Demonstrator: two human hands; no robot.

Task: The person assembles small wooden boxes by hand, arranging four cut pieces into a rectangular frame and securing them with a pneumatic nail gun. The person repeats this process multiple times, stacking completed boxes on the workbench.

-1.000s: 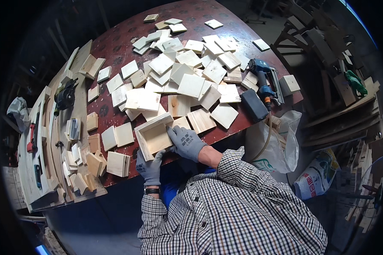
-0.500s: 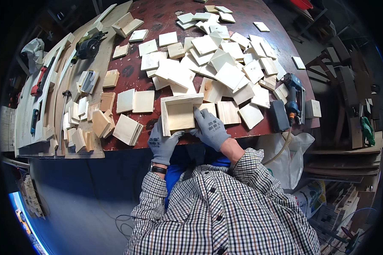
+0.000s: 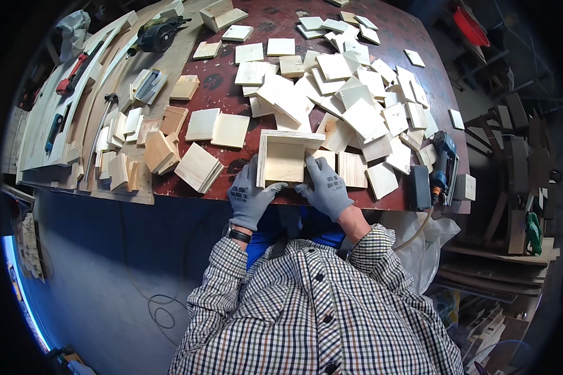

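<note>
At the table's near edge I hold a small open plywood box [image 3: 286,167] between both gloved hands. Its back, left and top walls show from here, and the hollow side faces me. My left hand [image 3: 251,197], in a grey glove, is closed round the box's left wall and lower corner. On the opposite side my right hand [image 3: 324,187], also gloved, grips the right edge with its fingers, the thumb near the bottom. Just beyond the box lies a heap of thin square wooden boards [image 3: 356,109].
A blue nail gun [image 3: 443,164] with a hose lies at the right edge of the dark red table [image 3: 231,169]. To the left are stacked wood blocks [image 3: 161,150], a black power tool [image 3: 159,34] and a red-handled tool [image 3: 72,75] on long planks.
The whole view has shifted and turned slightly, so the table and tools sit differently in the picture. Both hands keep their hold on the box, with little change in its pose.
</note>
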